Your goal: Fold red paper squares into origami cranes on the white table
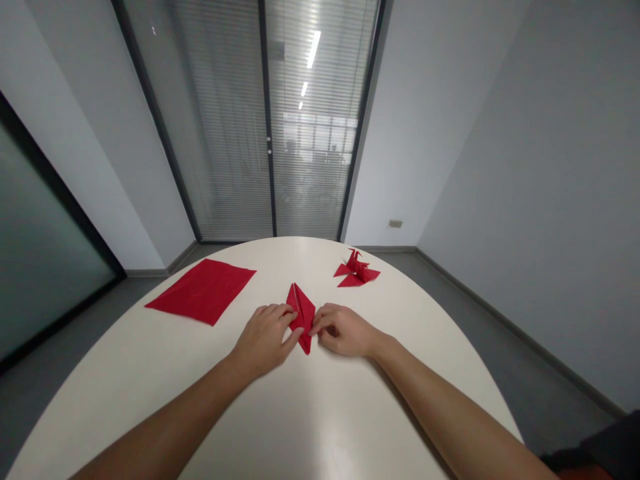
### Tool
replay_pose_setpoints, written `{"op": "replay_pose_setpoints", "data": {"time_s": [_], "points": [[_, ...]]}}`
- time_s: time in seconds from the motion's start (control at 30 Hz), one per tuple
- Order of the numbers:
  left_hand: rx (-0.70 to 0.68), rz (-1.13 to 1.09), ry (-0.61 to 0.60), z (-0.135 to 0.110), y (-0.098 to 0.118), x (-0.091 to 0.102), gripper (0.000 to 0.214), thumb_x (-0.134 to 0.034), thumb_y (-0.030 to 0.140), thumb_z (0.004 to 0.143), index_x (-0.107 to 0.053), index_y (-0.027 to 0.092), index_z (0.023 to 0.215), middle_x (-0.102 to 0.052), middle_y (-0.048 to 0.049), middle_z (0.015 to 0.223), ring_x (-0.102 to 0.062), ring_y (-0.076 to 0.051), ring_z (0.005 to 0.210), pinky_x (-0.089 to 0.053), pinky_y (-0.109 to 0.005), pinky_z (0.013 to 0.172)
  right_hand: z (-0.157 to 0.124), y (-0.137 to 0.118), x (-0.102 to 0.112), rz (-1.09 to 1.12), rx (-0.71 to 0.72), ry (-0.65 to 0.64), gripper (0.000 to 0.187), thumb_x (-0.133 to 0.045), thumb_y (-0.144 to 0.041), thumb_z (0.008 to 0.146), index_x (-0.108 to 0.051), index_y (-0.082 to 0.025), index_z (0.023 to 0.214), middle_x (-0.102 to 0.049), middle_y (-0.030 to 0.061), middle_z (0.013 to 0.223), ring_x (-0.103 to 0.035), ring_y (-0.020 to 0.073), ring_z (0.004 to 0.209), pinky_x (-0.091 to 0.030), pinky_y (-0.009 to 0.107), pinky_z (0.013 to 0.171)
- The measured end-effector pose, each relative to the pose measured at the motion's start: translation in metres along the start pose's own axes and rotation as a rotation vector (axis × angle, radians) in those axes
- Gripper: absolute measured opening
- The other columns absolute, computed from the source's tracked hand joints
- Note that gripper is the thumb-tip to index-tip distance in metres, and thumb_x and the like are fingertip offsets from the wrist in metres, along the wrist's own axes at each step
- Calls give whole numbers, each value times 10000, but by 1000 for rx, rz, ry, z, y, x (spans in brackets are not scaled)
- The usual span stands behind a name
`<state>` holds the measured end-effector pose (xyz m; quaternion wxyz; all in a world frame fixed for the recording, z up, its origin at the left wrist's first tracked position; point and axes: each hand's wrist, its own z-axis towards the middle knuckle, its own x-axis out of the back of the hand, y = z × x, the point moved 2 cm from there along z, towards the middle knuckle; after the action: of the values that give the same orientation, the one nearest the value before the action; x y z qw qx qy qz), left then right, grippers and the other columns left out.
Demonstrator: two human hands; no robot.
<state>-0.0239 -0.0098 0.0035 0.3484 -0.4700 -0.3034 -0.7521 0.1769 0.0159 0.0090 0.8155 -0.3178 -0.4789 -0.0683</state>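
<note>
A piece of red origami paper (304, 308), folded into a narrow diamond with a slit down its upper half, lies on the table between my hands. My left hand (265, 337) holds its left side, fingers curled on the edge and thumb pressed on the lower part. At the right edge, my right hand (345, 330) pinches the paper between thumb and curled fingers. The exact contact of the right fingertips is partly hidden.
The round white table (320, 413) carries a flat red paper sheet (205, 293) at the left. Several folded red paper cranes (357, 270) sit together at the back right. Beyond the far edge stands a glass partition with blinds (225, 133).
</note>
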Motion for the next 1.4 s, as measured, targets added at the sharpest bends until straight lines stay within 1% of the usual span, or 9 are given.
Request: {"op": "replay_pose_setpoints", "data": {"time_s": [0.17, 0.27, 0.4, 0.57, 0.7, 0.83, 1.07, 1.23, 1.4], "points": [[21, -73, 19, 4, -5, -11, 230, -559, 258, 919, -667, 162, 1098, -700, -96, 1150, -617, -267, 1080, -472, -456, 970, -1, -2, -5, 11, 52, -10, 377, -538, 2, 735, -770, -227, 925, -732, 22, 923, -639, 172, 858, -508, 275, 815], [20, -125, 32, 3, -7, -14, 238, -591, 218, 889, -664, 170, 1110, -698, -95, 1175, -609, -267, 1102, -476, -455, 981, 0, -1, -3, -34, 55, 47, 357, -530, 1, 769, -749, -214, 950, -729, 33, 964, -636, 184, 907, -505, 299, 857], [4, -200, 39, 0, -9, -13, 257, -599, 210, 892, -669, 184, 1137, -699, -81, 1204, -605, -259, 1123, -475, -459, 1000, 0, 3, 1, -122, 41, 114, 382, -544, -12, 787, -721, -205, 1065, -711, 65, 1058, -616, 214, 979, -500, 353, 893], [-23, -252, 31, -1, -12, -18, 289, -587, 186, 892, -682, 193, 1165, -690, -78, 1249, -597, -259, 1149, -470, -471, 1019, -1, 10, -2, -146, 63, 96, 350, -570, -49, 818, -714, -200, 1099, -705, 80, 1124, -616, 232, 1052, -469, 412, 975], [-54, -290, 28, -1, -15, -21, 343, -595, 180, 877, -666, 197, 1212, -677, -83, 1274, -583, -256, 1172, -468, -468, 1031, -2, 12, -4, -115, 65, 85, 318, -564, -42, 833, -715, -196, 1068, -715, 77, 1107, -627, 228, 1054, -477, 407, 973], [-93, -325, -11, -4, -17, -15, 393, -613, 218, 870, -638, 206, 1262, -649, -92, 1306, -549, -261, 1218, -444, -467, 1066, -2, 10, -2, -87, 56, 78, 322, -550, -21, 834, -718, -193, 1049, -714, 82, 1115, -636, 217, 1047, -491, 389, 962], [-127, -329, -168, -6, -17, 4, 544, -625, 291, 863, -529, 234, 1396, -562, -105, 1420, -471, -291, 1314, -387, -501, 1110, -3, 9, -1, -67, 34, 86, 351, -536, -12, 841, -725, -211, 1061, -711, 80, 1128, -631, 215, 1066, -495, 394, 963], [-163, -304, -200, -8, -18, 5, 601, -621, 310, 862, -476, 235, 1440, -516, -108, 1465, -435, -303, 1346, -348, -521, 1134, -3, 8, -1, -69, 34, 85, 335, -532, -20, 856, -718, -210, 1060, -716, 77, 1112, -633, 212, 1062, -492, 388, 959], [-174, -286, -214, -9, -17, 7, 603, -598, 321, 880, -454, 236, 1459, -505, -107, 1475, -418, -307, 1357, -341, -528, 1137, 0, 5, 2, -91, 30, 64, 263, -520, -53, 898, -685, -198, 1043, -732, 65, 1033, -643, 201, 991, -484, 372, 923]]}}
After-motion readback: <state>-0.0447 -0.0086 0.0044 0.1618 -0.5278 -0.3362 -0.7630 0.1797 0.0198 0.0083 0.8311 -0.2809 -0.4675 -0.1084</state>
